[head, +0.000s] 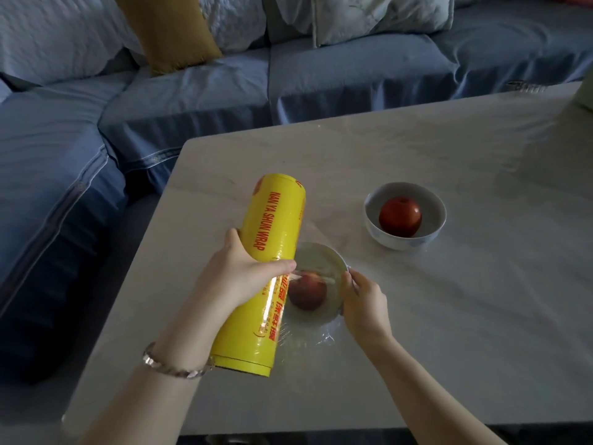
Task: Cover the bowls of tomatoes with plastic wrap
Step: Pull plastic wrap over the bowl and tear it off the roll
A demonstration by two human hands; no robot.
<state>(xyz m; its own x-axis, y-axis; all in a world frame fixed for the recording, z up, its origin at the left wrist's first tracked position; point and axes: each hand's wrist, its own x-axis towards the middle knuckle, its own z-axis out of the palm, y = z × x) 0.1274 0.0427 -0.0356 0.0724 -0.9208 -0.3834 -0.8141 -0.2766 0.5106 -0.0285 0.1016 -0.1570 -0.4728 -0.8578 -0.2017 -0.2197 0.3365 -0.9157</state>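
My left hand (239, 277) grips a big yellow roll of plastic wrap (269, 248), held slanted just above the table over the left side of the near bowl (333, 268). Clear film stretches from the roll across that bowl, and a red tomato (308, 292) shows blurred under it. My right hand (362, 303) pinches the film at the bowl's right rim. Loose film lies crumpled on the table in front of the bowl. A second white bowl (405, 216) stands farther right, uncovered, with a red tomato (400, 216) inside.
The bowls stand on a pale marble-look table (449, 316). A blue sofa (192, 101) with a mustard cushion (167, 30) wraps around the table's left and far sides. A pale object (582, 94) pokes in at the table's far right corner.
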